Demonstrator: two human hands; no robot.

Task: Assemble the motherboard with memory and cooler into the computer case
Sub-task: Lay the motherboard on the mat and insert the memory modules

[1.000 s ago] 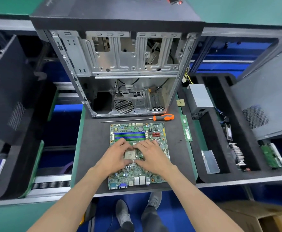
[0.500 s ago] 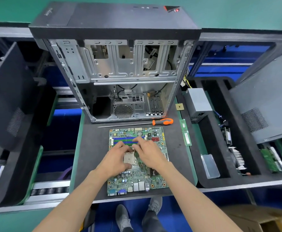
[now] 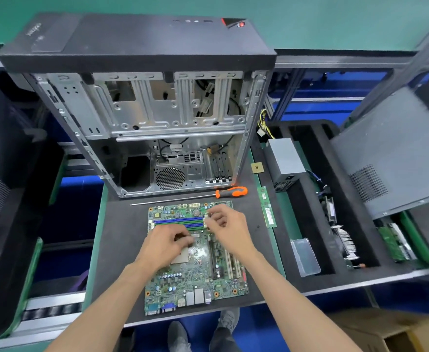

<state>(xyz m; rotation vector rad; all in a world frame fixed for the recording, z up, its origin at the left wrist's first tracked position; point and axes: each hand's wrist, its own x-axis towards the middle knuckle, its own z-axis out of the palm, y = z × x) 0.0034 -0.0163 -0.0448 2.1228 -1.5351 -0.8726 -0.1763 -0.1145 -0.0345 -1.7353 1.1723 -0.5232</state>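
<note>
Green board [image 3: 195,260] lay on the worktop [image 3: 121,237]; left hand [image 3: 166,246] rested curled at the socket, right hand [image 3: 227,224] pinched slot latches. Memory [image 3: 266,208] probably came next.

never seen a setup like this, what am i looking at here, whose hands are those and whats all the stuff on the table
There is no machine here: a person is building a computer, and the one picture comes from a camera on their head, looking down at their own two hands.

On the dark mat lies a green motherboard. Behind it stands the open computer case, with nothing mounted in its main bay yet. Between them lies an orange-handled screwdriver. To the right lie a memory stick and a small square chip, and a tray holds a grey power supply.

The left hand rests with curled fingers over the board's processor socket. The right hand is at the end of the blue and green memory slots, fingers curled. Whether either hand actually holds anything is unclear.
</note>
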